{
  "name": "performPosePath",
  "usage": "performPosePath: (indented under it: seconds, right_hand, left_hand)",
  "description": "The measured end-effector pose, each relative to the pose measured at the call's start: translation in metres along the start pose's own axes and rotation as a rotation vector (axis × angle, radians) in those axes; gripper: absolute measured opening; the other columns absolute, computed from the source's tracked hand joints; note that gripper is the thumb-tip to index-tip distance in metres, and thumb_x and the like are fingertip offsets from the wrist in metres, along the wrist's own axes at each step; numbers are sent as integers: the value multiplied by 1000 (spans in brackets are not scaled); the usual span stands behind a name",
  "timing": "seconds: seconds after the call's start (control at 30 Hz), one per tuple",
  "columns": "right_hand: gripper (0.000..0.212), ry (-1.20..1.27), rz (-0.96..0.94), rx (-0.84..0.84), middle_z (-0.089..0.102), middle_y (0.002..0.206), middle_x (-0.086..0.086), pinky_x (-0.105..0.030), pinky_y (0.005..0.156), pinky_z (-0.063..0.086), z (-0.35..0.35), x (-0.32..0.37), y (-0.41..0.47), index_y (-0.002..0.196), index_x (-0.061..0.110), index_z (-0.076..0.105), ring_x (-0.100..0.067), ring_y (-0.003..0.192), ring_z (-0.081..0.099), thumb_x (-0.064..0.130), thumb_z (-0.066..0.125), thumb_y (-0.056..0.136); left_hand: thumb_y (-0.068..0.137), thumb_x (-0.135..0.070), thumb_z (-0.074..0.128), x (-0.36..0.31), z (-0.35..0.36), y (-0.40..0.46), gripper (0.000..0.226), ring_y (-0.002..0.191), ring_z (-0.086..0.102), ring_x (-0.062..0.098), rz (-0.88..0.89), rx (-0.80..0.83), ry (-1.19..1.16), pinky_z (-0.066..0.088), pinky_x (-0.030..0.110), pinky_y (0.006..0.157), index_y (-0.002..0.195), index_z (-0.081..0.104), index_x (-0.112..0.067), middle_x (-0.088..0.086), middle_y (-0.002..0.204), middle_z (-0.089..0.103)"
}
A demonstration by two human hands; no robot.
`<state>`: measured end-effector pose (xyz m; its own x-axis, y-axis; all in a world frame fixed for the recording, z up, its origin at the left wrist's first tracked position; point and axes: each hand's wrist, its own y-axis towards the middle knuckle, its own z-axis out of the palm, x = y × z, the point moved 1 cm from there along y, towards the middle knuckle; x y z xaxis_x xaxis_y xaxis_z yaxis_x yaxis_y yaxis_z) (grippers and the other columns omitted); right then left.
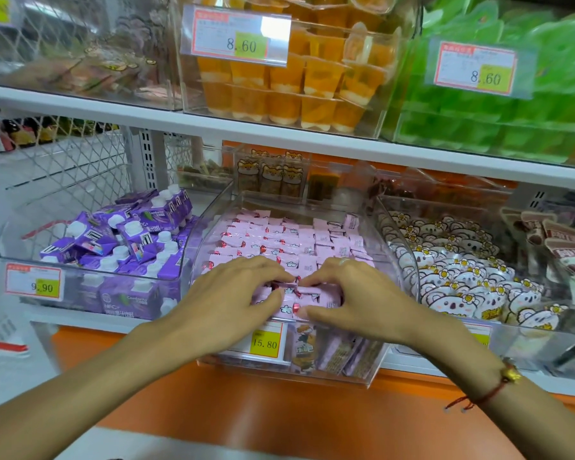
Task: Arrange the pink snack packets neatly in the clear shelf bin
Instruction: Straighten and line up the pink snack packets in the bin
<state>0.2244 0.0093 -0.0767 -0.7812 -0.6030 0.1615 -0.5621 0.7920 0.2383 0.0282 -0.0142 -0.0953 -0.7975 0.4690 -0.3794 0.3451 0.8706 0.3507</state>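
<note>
A clear plastic shelf bin (210,224) with curved side walls is seen on the lower white shelf (279,131), between a clear bin of purple drink cartons (130,237) on its left and a clear bin of white bear-print packets (462,280) on its right. The bin is filled with small pink snack packets (289,240), laid in rough rows towards the back and bunched together at the front edge. The left hand (236,290) is placed over the front packets with its fingers curled, and its grip is closed on the pink packets beneath it. The right hand (349,293), on which a ring is worn, is set just beside it, its fingers and thumb likewise clamped on packets at the front. A yellow price label marked 15.80 (264,341) is fixed to the bin's front wall. A red cord bracelet (488,393) is worn on the right wrist.
</note>
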Motion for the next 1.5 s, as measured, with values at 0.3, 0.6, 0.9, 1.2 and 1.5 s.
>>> performPosePath:
  seconds: [0.3,0.6,0.9,1.2,1.5]
  right_hand:
    - [16,196,141,-18,71,88,11,-20,67,42,-22,-18,22,95,25,72,-1,73,60,24,55,93]
    - [16,-48,195,-16,69,98,4,-28,73,46,-5,-23,57,92,22,73,-13,88,60,35,66,86]
    - [8,273,137,101,59,79,-6,-35,72,46,-6,-21,61,86,12,52,-19,71,52,12,53,94]
    - [10,807,332,-819,63,89,-8,-28,60,42,-40,-5,45,92,16,56,-18,75,54,24,50,96]
    - [16,1481,523,-535,65,78,-2,-15,63,51,-30,13,18,90,9,60,-11,77,61,10,46,97]
  left_hand:
    - [100,-42,23,-2,16,14,42,130,28,-1,150,59,219,18,21,104,137,43,-37,-21,142,40]
    - [99,-48,25,2,17,8,42,130,24,-7,108,29,93,12,14,105,139,36,-43,-28,144,34]
    - [99,-48,25,2,18,9,42,129,28,-3,113,20,99,18,20,108,138,38,-40,-25,142,38]
    - [99,-47,29,2,16,5,41,128,30,-6,151,-39,35,23,16,103,138,39,-39,-24,142,38]
    - [81,-14,70,-7,0,-1,63,116,45,-4,146,-435,-313,39,10,91,129,40,-41,-24,135,38]
